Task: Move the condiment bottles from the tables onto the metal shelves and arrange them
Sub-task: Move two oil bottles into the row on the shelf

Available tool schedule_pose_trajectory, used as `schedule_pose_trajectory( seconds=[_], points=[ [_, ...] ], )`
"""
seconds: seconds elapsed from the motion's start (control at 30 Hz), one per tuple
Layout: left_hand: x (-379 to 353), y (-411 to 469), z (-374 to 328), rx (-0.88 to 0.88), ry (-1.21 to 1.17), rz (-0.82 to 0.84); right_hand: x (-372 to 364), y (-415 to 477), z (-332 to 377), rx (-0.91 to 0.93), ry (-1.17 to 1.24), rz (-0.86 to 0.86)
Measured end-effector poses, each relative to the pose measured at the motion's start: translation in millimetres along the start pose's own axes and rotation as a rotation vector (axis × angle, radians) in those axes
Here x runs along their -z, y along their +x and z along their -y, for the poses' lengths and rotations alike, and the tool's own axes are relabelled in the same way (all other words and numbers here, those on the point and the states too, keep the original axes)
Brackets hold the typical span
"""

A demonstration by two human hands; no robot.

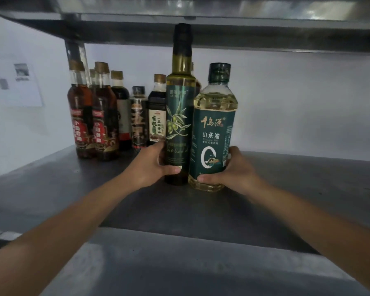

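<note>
Both bottles stand upright and side by side on the metal shelf (286, 189). My left hand (150, 165) grips the tall dark green olive oil bottle (179, 116) near its base. My right hand (237, 171) grips the shorter camellia oil bottle (213, 133), clear plastic with yellow oil, a green cap and a green label, also low down. The tall bottle's black cap reaches almost to the shelf above.
Several dark sauce and sesame oil bottles (104, 116) stand in a cluster at the back left of the shelf. The upper shelf (222, 28) hangs low overhead. A white wall with a paper notice (21, 86) lies behind. Bare shelf surface extends right.
</note>
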State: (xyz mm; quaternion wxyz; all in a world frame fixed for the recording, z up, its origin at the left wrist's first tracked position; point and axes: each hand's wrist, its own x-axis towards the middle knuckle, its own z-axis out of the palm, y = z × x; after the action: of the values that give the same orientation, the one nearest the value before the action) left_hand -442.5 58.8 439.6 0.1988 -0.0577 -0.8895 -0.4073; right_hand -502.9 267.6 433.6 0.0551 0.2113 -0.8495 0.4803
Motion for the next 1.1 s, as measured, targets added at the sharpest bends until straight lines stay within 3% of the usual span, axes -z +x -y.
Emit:
schedule_pose_trajectory(
  seconds=[0.43, 0.77, 0.97, 1.1],
  points=[
    [71.4, 25.4, 83.4, 0.062, 0.069, -0.072, -97.9, 58.9, 34.3, 0.018, -0.006, 0.017],
    [81.0, 33.9, 93.7, 0.094, 0.092, -0.064, -118.9, 68.0, 38.4, 0.004, 0.012, -0.02],
    [75.3, 28.4, 92.8, 0.156, 0.208, -0.187, -124.5, 66.5, 36.4, 0.046, 0.011, -0.048],
    [73.9, 25.6, 93.6, 0.2, 0.267, -0.174, -120.7, 64.8, 35.4, 0.061, 0.017, -0.015]
  ],
)
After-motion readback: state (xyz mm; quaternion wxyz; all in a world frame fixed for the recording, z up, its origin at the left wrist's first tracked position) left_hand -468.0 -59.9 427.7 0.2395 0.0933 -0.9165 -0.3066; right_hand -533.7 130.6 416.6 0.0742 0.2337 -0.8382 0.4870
